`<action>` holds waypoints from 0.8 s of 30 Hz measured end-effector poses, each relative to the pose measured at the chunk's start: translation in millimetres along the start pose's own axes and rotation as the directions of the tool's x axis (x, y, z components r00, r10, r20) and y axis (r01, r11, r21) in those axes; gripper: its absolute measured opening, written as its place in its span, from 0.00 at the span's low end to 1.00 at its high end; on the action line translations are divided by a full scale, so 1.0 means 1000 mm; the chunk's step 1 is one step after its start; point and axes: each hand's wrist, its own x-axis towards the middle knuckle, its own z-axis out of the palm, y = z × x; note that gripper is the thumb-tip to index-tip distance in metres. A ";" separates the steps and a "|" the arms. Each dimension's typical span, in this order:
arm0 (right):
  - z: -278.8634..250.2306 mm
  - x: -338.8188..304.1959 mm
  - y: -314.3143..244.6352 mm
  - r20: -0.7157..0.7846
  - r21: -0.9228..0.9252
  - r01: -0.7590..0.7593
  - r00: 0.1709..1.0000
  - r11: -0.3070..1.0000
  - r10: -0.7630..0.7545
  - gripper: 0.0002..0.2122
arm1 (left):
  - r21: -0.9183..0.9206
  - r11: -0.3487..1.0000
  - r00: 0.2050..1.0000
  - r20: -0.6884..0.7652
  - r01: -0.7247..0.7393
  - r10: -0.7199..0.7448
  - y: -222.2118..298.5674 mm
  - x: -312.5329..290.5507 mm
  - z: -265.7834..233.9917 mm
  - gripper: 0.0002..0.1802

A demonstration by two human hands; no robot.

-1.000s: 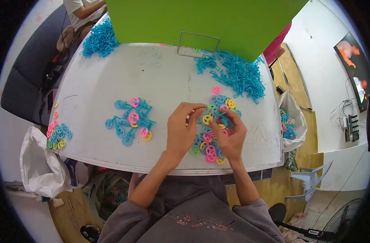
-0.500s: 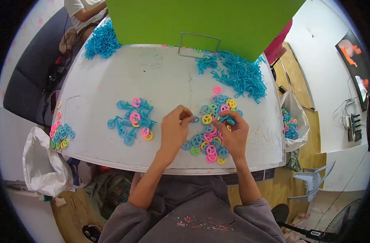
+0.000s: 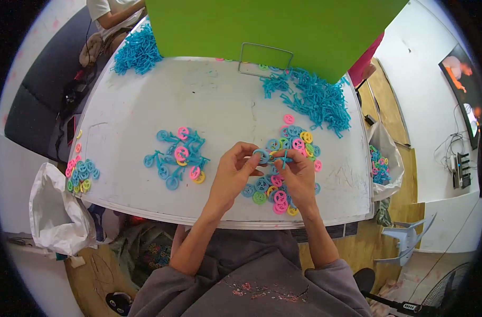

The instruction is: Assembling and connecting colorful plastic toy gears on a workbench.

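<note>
Your left hand (image 3: 229, 173) grips a blue wheel (image 3: 261, 155) between thumb and fingers. Your right hand (image 3: 299, 178) pinches a blue stem (image 3: 284, 157) just beside it; contact between the two parts cannot be determined. Both parts are above the white table (image 3: 227, 113), near the multicoloured wheel pile (image 3: 280, 197). A cluster of stemmed wheels (image 3: 181, 154) lies to your left.

Over there a hand could sweep across the bare middle of the white table (image 3: 220, 100), between the cluster of stemmed wheels (image 3: 181, 153) and the green panel (image 3: 278, 29). That panel walls off much of the far side, a wire loop (image 3: 267, 48) before it, and only a narrow strip parts the blue stick heap (image 3: 323, 103) from the loose wheels (image 3: 261, 184).
</note>
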 end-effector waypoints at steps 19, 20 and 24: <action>0.013 0.001 0.001 -0.072 -0.032 -0.092 0.993 0.995 0.090 0.08 | 0.249 0.962 0.985 -0.092 -0.116 0.143 -0.011 0.011 0.000 0.04; 0.015 -0.001 -0.002 -0.070 -0.031 -0.093 0.993 0.995 0.090 0.08 | 0.249 0.961 0.985 -0.094 -0.116 0.143 -0.010 0.008 0.005 0.04; 0.024 -0.003 -0.006 -0.116 -0.010 -0.014 0.993 1.000 0.013 0.08 | 0.454 0.852 0.935 -0.101 -0.261 0.341 -0.004 0.004 0.018 0.05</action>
